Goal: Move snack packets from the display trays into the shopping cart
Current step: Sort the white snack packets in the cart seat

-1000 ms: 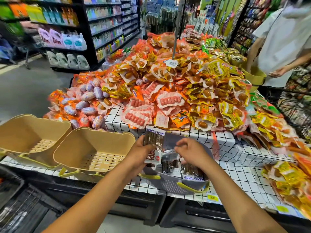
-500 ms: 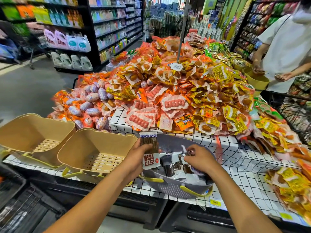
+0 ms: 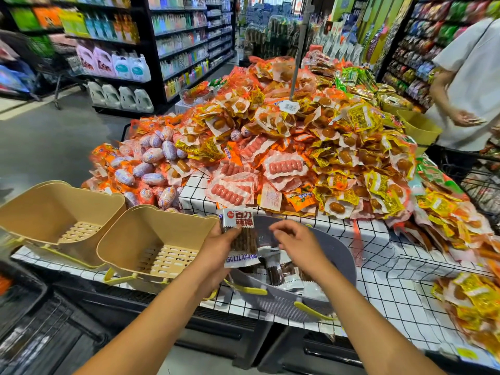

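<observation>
My left hand [image 3: 216, 246] grips a stack of white-and-clear snack packets [image 3: 239, 236] of brown sticks, held upright over the left rim of a grey tray [image 3: 343, 269]. More of the same packets [image 3: 281, 274] lie inside that tray. My right hand [image 3: 296, 243] hovers above the tray beside the held packets, its fingers loosely curled and holding nothing. At the bottom left, part of a black wire cart [image 3: 24, 320] shows.
Two empty beige trays [image 3: 51, 207] [image 3: 140, 234] stand left of the grey one on the checked tablecloth [image 3: 384, 288]. A big heap of orange and yellow sausage packets [image 3: 284, 147] fills the table behind. A person in white [image 3: 470, 85] stands at the far right.
My left hand has lifted its packets higher and turned them face up. My right hand came up out of the grey tray, and nothing is in it now.
</observation>
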Tool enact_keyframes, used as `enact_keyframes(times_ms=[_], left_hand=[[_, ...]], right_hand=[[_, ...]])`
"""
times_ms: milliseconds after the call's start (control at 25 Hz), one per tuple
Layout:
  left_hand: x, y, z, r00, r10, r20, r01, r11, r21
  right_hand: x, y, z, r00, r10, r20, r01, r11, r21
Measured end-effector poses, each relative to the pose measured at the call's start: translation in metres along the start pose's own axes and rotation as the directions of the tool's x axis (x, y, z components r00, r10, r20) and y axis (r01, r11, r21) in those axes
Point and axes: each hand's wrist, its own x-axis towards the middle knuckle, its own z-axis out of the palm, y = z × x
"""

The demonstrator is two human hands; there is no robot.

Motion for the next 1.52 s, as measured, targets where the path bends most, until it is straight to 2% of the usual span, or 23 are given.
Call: enact_keyframes(times_ms=[40, 120, 160, 200, 320, 440, 680, 760, 880, 960, 1120, 1240, 1320, 1360, 1400, 1440, 1480, 1520], left_hand=[[0.001, -0.001, -0.004, 1.0, -0.002, -0.009, 0.002, 1.0, -0.015], [0.003, -0.003, -0.008, 1.0, 0.0, -0.017, -0.001, 0.998, -0.056], [0.002, -0.004, -0.008, 1.0, -0.001, -0.017, -0.001, 0.997, -0.071], [0.001, -0.005, -0.009, 1.0, -0.002, -0.013, 0.001, 0.997, -0.083], [-0.001, -0.005, -0.009, 1.0, -0.007, -0.015, 0.005, 0.995, -0.101], [0.001, -0.007, -0.012, 0.999, -0.007, -0.044, 0.003, 0.996, -0.094], [0.008, -0.008, -0.014, 0.996, 0.005, -0.084, -0.009, 0.999, -0.041], [0.006, -0.008, -0.013, 0.996, -0.001, -0.085, -0.003, 0.999, -0.045], [-0.001, -0.004, -0.004, 0.996, 0.015, -0.089, -0.02, 0.998, -0.055], [-0.001, -0.003, -0.001, 0.993, 0.037, -0.114, -0.043, 0.998, -0.051], [-0.001, -0.002, -0.004, 0.997, 0.011, -0.08, -0.028, 0.977, -0.212], [-0.003, -0.001, -0.008, 0.997, 0.026, -0.069, -0.041, 0.974, -0.224], [-0.001, -0.003, -0.009, 0.996, 0.017, -0.086, -0.037, 0.973, -0.229], [-0.001, -0.005, -0.009, 0.996, 0.01, -0.091, -0.031, 0.972, -0.233], [0.0, -0.006, -0.009, 0.995, 0.003, -0.098, -0.027, 0.97, -0.241], [0.0, -0.006, -0.009, 0.995, -0.001, -0.104, -0.025, 0.968, -0.25], [0.0, -0.007, -0.01, 0.994, -0.006, -0.11, -0.023, 0.966, -0.257], [-0.001, -0.007, -0.01, 0.994, -0.012, -0.112, -0.018, 0.964, -0.267]], right_hand=[[0.004, 0.012, -0.01, 0.996, 0.083, -0.009, -0.083, 0.98, -0.181], [0.006, 0.037, -0.017, 0.97, 0.242, 0.014, -0.181, 0.764, -0.619], [0.004, 0.044, -0.014, 0.954, 0.3, 0.017, -0.197, 0.668, -0.717], [0.002, 0.048, -0.009, 0.945, 0.328, 0.01, -0.207, 0.621, -0.756], [0.001, 0.052, 0.006, 0.943, 0.332, 0.024, -0.181, 0.571, -0.801], [0.009, 0.054, 0.009, 0.942, 0.334, 0.04, -0.185, 0.613, -0.768], [0.015, 0.044, 0.0, 0.96, 0.267, 0.087, -0.185, 0.835, -0.518], [0.015, 0.026, -0.004, 0.982, 0.185, 0.033, -0.155, 0.894, -0.42], [0.008, -0.01, 0.001, 0.997, 0.006, -0.071, -0.023, 0.972, -0.234], [0.001, -0.031, 0.015, 0.996, -0.066, -0.057, 0.058, 0.989, -0.135], [-0.004, -0.041, 0.045, 0.99, -0.138, 0.027, 0.14, 0.985, -0.105], [-0.003, -0.037, 0.045, 0.971, -0.169, 0.168, 0.174, 0.985, -0.018], [-0.001, -0.035, 0.032, 0.946, -0.152, 0.288, 0.111, 0.982, 0.152], [0.002, -0.031, 0.022, 0.949, -0.108, 0.297, 0.043, 0.975, 0.22], [0.005, -0.024, 0.011, 0.963, -0.046, 0.267, -0.017, 0.973, 0.231], [0.01, -0.013, -0.002, 0.979, 0.019, 0.202, -0.052, 0.985, 0.163], [0.014, 0.002, -0.016, 0.99, 0.068, 0.123, -0.066, 0.998, -0.022], [0.017, 0.019, -0.029, 0.992, 0.105, 0.072, -0.081, 0.957, -0.28]])
